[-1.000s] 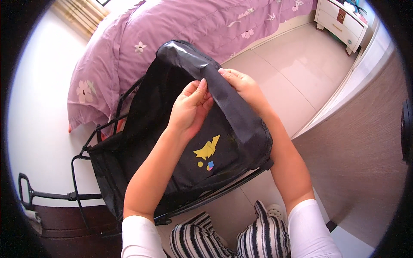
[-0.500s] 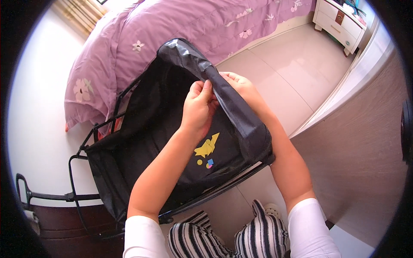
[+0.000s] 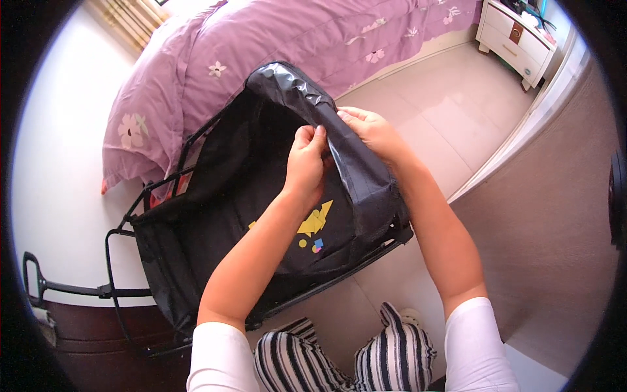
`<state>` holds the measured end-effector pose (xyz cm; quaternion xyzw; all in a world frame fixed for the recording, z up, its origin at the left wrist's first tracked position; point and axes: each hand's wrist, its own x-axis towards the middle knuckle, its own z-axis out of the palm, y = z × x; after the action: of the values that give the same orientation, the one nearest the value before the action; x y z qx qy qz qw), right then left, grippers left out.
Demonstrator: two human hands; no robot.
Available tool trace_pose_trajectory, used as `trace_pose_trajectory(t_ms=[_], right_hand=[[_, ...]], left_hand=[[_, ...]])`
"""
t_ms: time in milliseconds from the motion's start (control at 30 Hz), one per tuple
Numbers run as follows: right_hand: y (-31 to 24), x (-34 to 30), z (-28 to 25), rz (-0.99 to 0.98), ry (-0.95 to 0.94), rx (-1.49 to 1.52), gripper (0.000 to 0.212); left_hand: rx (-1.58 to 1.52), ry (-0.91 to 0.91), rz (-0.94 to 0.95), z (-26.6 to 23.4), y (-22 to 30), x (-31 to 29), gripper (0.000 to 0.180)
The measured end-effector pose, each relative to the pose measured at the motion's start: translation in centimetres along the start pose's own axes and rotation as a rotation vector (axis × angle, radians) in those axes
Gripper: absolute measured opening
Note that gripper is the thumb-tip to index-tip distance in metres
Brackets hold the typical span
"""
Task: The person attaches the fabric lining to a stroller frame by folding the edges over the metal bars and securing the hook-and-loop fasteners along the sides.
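A black fabric liner (image 3: 222, 209) with yellow and blue shapes on it hangs in a black metal frame (image 3: 330, 279), which looks like a folding wagon. My left hand (image 3: 307, 160) is closed in a pinch at the inner edge of the liner's far-right wall; its fingertips are partly hidden. On the outer side of that same wall, my right hand (image 3: 373, 134) grips the folded rim, thumb on top. Between the two hands the fabric is creased and shiny. At the near-right corner the fabric stands a little apart from the frame.
A bed with a purple flowered cover (image 3: 261, 39) lies beyond the wagon. To the left a pull handle (image 3: 34, 277) sticks out over a dark brown surface (image 3: 85, 340). A white bedside cabinet (image 3: 513, 46) stands far right, a wooden panel (image 3: 542, 215) nearer. Striped clothing (image 3: 392, 346) covers my legs.
The near-right corner of the liner has shifted up and left, showing more of the frame there. Both hands have moved slightly right, still on the fabric wall.
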<state>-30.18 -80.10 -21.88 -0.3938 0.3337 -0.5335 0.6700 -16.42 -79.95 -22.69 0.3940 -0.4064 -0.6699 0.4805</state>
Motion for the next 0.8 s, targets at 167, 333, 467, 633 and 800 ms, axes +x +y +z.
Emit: trace_pose_trajectory(t_ms=[167,333,467,633,800], right_hand=[[0.1,-0.1,0.3,-0.024,0.061,0.028,0.023],[0.4,0.0,0.4,-0.015,0.102,0.045,0.024],[0.9,0.4,-0.1,-0.033,0.161,-0.031,0.026],[0.5,0.0,0.3,-0.073,0.205,-0.116,0.027],[0.4,0.0,0.3,-0.029,0.176,-0.084,0.027]], left_hand=[[-0.028,0.194,0.101,0.9,0.1,-0.3,0.016],[0.575,0.206,0.509,0.7,0.9,-0.1,0.013],[0.457,0.051,0.28,0.6,2.5,-1.1,0.024],[0.456,-0.044,0.18,1.1,4.6,-2.7,0.033],[0.197,-0.092,0.062,2.0,6.6,-3.8,0.037]])
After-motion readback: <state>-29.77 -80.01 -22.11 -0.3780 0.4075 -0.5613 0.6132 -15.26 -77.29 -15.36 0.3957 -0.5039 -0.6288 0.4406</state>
